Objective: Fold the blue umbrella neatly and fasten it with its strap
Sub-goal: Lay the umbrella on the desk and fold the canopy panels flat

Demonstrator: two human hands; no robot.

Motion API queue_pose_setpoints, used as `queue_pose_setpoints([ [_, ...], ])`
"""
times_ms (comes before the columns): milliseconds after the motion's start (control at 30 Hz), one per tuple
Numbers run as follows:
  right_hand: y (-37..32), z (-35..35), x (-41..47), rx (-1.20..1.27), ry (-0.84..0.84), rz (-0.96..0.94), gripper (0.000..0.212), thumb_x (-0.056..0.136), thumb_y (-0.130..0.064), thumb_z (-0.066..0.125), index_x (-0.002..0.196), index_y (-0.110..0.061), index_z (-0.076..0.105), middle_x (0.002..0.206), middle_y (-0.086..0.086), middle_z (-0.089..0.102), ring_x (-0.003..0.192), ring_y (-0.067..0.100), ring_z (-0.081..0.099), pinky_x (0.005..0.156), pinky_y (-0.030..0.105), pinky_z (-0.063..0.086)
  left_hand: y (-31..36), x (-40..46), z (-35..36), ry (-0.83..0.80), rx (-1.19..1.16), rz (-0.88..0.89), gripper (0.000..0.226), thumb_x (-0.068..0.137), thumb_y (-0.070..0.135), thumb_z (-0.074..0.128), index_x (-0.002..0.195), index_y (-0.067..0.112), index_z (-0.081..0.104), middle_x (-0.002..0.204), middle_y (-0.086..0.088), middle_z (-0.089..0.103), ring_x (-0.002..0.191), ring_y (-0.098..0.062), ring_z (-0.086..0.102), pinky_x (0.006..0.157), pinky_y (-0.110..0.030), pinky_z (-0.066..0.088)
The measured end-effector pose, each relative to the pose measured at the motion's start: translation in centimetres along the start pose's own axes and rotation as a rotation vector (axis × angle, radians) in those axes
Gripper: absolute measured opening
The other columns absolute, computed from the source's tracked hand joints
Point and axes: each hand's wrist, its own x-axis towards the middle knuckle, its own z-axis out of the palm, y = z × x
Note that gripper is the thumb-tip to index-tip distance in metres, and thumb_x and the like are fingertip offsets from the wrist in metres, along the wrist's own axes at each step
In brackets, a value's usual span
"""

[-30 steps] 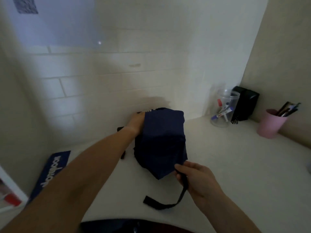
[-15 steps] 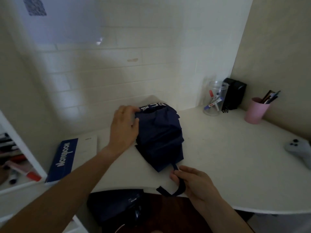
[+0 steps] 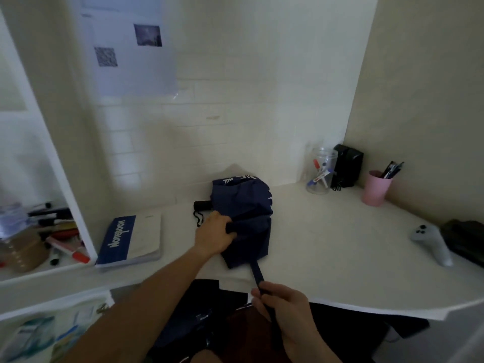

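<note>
White desk [image 3: 327, 258]: umbrella [image 3: 243, 205] handle far-left; L hand [image 3: 213, 235] grips canopy, R hand [image 3: 282, 307] pinches strap [image 3: 258, 275].

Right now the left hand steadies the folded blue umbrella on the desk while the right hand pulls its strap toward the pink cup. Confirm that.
Not quite. In the head view the right hand pulls the strap toward the person, off the desk edge, away from the pink cup. The left hand does steady the blue umbrella.
</note>
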Motion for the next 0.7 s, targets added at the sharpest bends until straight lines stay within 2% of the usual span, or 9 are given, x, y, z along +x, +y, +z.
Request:
queue_pose_setpoints([
  [100,2.2,-0.9,0.4,-0.05,-0.016,0.02,0.019,0.091,0.024,0.051,0.096,0.015,0.066,0.083,0.032,0.072,0.078,0.037,0.07,0.054,0.027,0.061,0.1,2.7,-1.2,0.175,-0.061,-0.031,0.023,0.087,0.037,0.07,0.094,0.015,0.073,0.108,-0.013,0.064,0.098,-0.033,0.065,0.076,-0.037,0.053],
  [167,3.5,-1.1,0.7,-0.11,-0.021,0.094,0.015,0.085,0.023,0.059,0.094,0.015,0.068,0.077,0.029,0.074,0.074,0.035,0.071,0.06,0.032,0.063,0.0,5.2,-2.4,0.249,-0.053,-0.064,0.022,0.088,0.04,0.066,0.089,0.018,0.071,0.1,-0.01,0.072,0.093,-0.033,0.068,0.072,-0.036,0.053],
  [267,2.9,-1.6,0.9,-0.721,-0.041,0.028,0.018,0.071,-0.02,0.085,0.088,-0.021,0.079,0.081,0.002,0.079,0.077,0.011,0.074,0.085,0.026,0.059,-0.7,9.0,-3.7,0.282,-0.081,-0.07,0.023,0.088,0.044,0.064,0.081,0.023,0.068,0.09,-0.005,0.075,0.085,-0.029,0.07,0.067,-0.035,0.056],
  [333,-0.1,-1.4,1.3,-1.19,-0.074,-0.111,0.018,0.072,-0.047,0.079,0.086,-0.038,0.074,0.084,-0.016,0.076,0.08,-0.007,0.068,0.082,0.011,0.051,-1.3,10.8,-3.5,0.286,-0.117,-0.075,0.024,0.088,0.044,0.065,0.094,0.02,0.068,0.093,-0.005,0.074,0.083,-0.027,0.07,0.069,-0.038,0.059],
  [367,-2.0,-0.9,1.8,-1.299,-0.056,-0.245,0.015,0.076,-0.051,0.074,0.087,-0.04,0.071,0.084,-0.02,0.074,0.079,-0.009,0.066,0.079,0.008,0.05,-1.6,11.2,-3.1,0.276,-0.159,-0.075,0.026,0.088,0.042,0.066,0.1,0.019,0.063,0.094,-0.006,0.073,0.081,-0.027,0.07,0.07,-0.04,0.059],
  [467,-6.0,0.8,5.7,-1.239,-0.062,-0.697,0.01,0.092,-0.033,0.067,0.099,-0.039,0.072,0.093,-0.023,0.069,0.085,-0.006,0.064,0.078,0.008,0.048,-2.0,10.6,-1.2,0.271,-0.325,-0.047,0.037,0.083,0.038,0.071,0.101,0.026,0.041,0.084,-0.004,0.069,0.07,-0.025,0.069,0.065,-0.04,0.057],
  [567,-7.1,1.8,12.3,-1.263,-0.174,-0.967,0.021,0.097,-0.016,0.063,0.113,-0.026,0.072,0.113,-0.011,0.069,0.102,0.003,0.062,0.09,0.016,0.047,-2.3,7.4,0.4,0.328,-0.296,0.107,0.04,0.085,0.026,0.075,0.105,0.023,0.04,0.091,0.0,0.061,0.078,-0.017,0.06,0.067,-0.034,0.049],
  [633,-6.7,1.9,15.7,-1.389,-0.239,-0.959,0.028,0.1,-0.022,0.058,0.126,-0.028,0.066,0.134,-0.009,0.062,0.12,0.01,0.055,0.102,0.025,0.045,-2.8,4.7,0.8,0.392,-0.159,0.318,0.028,0.089,0.02,0.072,0.108,0.016,0.051,0.104,-0.002,0.057,0.09,-0.017,0.056,0.075,-0.032,0.051],
  [700,-6.0,1.6,17.6,-1.484,-0.312,-0.901,0.037,0.101,-0.032,0.054,0.138,-0.032,0.057,0.151,-0.012,0.047,0.136,0.009,0.043,0.112,0.024,0.035,-4.0,2.6,1.5,0.375,0.054,0.557,0.02,0.094,0.024,0.067,0.112,0.014,0.063,0.112,-0.006,0.058,0.1,-0.022,0.058,0.087,-0.037,0.051],
])
